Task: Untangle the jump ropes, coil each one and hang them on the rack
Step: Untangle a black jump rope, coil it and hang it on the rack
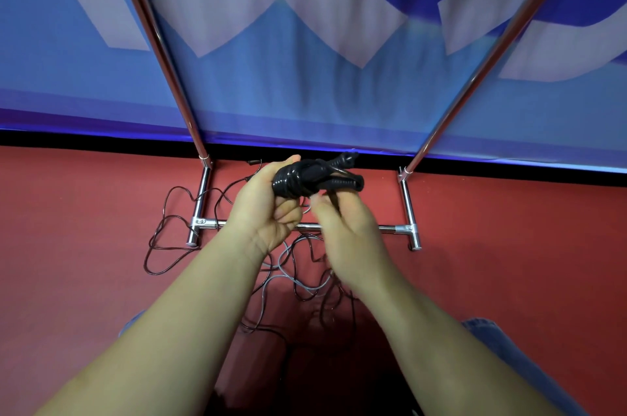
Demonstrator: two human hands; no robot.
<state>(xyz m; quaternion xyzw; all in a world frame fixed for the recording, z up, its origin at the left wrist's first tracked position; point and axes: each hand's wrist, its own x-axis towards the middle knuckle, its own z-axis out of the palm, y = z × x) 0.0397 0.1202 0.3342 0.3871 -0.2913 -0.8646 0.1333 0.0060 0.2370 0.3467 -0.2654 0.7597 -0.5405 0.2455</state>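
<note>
While left hand [263, 201] grips it, coiled rope [305, 178] points handles right; right hand [342, 229] blurred.

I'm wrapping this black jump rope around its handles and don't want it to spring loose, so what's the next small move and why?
Probably tuck the loose tail under the last wrap. The left hand grips the wound black rope bundle, both handles stick out to the right, and the right hand sits just below it, fingers curled, blurred. More ropes lie tangled on the red floor by the rack.

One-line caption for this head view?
Left hand grips a coiled black jump rope while the right hand works beside it, above tangled ropes at the rack base.
</note>
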